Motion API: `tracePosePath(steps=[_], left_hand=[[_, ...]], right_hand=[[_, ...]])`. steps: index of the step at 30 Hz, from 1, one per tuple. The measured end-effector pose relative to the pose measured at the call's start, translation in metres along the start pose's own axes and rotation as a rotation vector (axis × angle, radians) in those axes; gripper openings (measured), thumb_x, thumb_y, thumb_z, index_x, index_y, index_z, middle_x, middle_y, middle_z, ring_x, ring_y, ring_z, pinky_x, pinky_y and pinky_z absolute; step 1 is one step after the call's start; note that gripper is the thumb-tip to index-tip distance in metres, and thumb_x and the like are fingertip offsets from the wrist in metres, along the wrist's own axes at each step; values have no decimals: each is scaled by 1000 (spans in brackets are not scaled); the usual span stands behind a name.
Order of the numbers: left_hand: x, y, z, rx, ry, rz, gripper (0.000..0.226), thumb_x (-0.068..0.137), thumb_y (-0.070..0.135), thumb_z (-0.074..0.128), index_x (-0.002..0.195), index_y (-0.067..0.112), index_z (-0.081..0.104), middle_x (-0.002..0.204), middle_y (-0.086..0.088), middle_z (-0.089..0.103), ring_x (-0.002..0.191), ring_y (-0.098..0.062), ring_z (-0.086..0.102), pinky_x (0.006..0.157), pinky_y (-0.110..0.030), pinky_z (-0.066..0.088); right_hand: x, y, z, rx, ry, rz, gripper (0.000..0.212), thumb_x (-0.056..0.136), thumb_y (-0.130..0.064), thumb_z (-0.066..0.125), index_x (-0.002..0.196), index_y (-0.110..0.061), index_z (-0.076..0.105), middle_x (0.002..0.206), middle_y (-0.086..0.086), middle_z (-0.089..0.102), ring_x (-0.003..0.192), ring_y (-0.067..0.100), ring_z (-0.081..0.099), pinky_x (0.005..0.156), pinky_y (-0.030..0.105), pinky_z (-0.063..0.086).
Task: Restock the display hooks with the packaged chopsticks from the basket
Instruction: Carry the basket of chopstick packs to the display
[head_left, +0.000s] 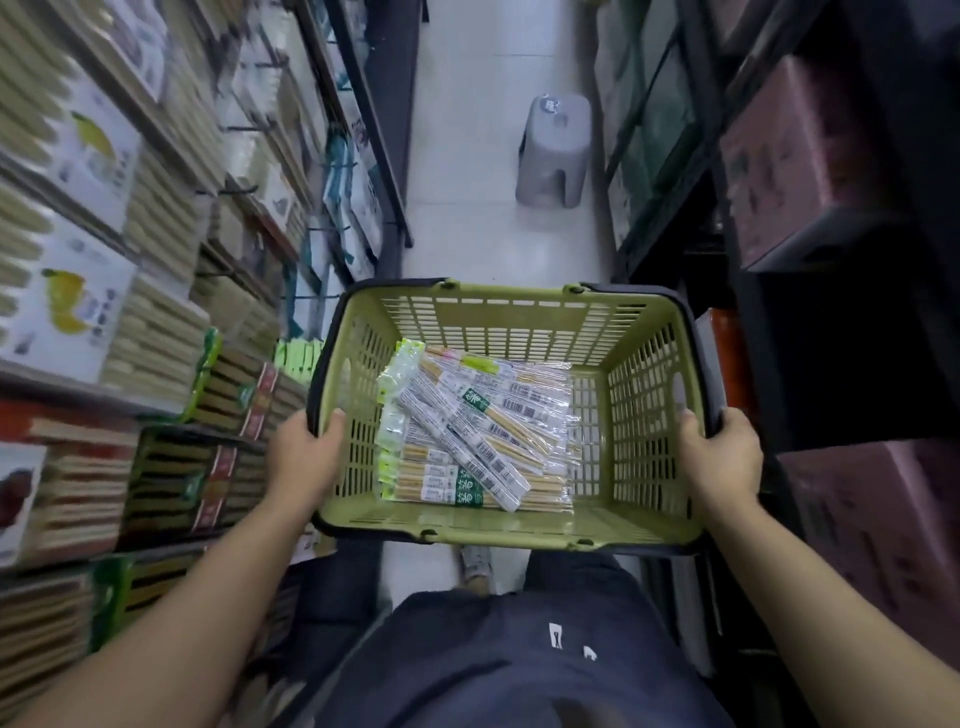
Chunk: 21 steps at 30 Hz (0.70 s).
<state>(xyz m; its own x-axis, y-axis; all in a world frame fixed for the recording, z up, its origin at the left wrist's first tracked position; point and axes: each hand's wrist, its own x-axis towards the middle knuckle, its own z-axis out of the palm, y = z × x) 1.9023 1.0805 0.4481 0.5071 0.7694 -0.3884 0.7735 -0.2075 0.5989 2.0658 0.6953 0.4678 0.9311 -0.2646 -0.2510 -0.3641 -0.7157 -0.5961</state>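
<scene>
Rack (78, 208) on the left, stocked. Basket (498, 535) held out over the aisle. Left hand (306, 457) clamps its left rim, right hand (719, 457) its right rim, thumbs over the edge. Packs (467, 431) heaped loose on the basket floor, left of centre. Probably light, stiff lengthwise, slick film, so pinch at the green header end. Hooks (236, 190) blurred, some look bare.

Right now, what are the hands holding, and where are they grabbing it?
Both hands hold the green basket by its rim: the left hand grips the left side, the right hand the right side. The chopstick packs lie inside, untouched.
</scene>
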Motion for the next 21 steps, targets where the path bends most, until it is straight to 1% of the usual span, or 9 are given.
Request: tracePosePath(steps=[1,3,5,8,10,13,15,18,21], left_hand=[[16,12,-1,2,-4,1,29,99,35,61,88,8,67,80,-15,67,77,-36,65,68,-40,50],[50,37,-1,12,-3,-1,33,99,35,61,89,4,66,81,-18,67,77,-36,65,71,-43,53],[83,61,4,20,-5,-7,36,99,35,61,85,2,64,79,-19,65,74,-35,62,67,-42,50],[132,102,16,-2,-9,-13,30,100,31,61,83,5,62,77,-14,63,72,-32,59,64,-38,41],[165,133,28,5,2,-9,28,100,29,61,86,5,65,78,-15,64,75,-34,60,65,-39,42],[216,177,43,31,6,-37,31,100,33,60,91,4,67,84,-16,66,80,-35,62,67,-40,44],[248,206,49,28,8,-48,32,101,36,59,87,7,65,80,-15,64,77,-35,61,61,-37,40],[294,248,55,17,9,-59,32,100,39,58,82,13,62,74,-9,61,70,-30,60,54,-33,37],[341,286,60,-17,3,-80,32,101,39,57,80,16,61,71,-7,60,66,-28,58,54,-32,36]], right_hand=[[12,-13,6,-3,1,1,43,98,-39,57,119,-2,60,105,14,66,102,39,63,83,41,51],[40,-41,16,10,6,-8,38,99,-38,58,116,-4,60,96,6,61,94,33,62,78,36,45],[71,-67,27,18,-8,-3,36,99,-37,58,112,-4,61,95,6,62,92,32,63,77,38,48],[127,-104,44,-8,-39,18,46,99,-39,57,121,1,60,114,22,67,107,42,63,91,49,52],[168,-129,56,13,-49,42,50,99,-39,57,128,2,57,122,25,65,112,43,61,93,49,50],[229,-169,72,5,-67,52,48,99,-39,57,125,2,57,118,25,66,107,44,62,82,43,49],[268,-198,81,0,-64,36,45,99,-39,57,120,1,60,110,23,68,100,41,64,74,38,45],[322,-243,94,-5,-56,13,36,99,-38,57,107,-4,61,93,14,67,86,36,63,61,32,38],[370,-287,107,-5,-61,-11,28,99,-37,57,96,-10,59,81,5,61,77,32,62,53,28,32]])
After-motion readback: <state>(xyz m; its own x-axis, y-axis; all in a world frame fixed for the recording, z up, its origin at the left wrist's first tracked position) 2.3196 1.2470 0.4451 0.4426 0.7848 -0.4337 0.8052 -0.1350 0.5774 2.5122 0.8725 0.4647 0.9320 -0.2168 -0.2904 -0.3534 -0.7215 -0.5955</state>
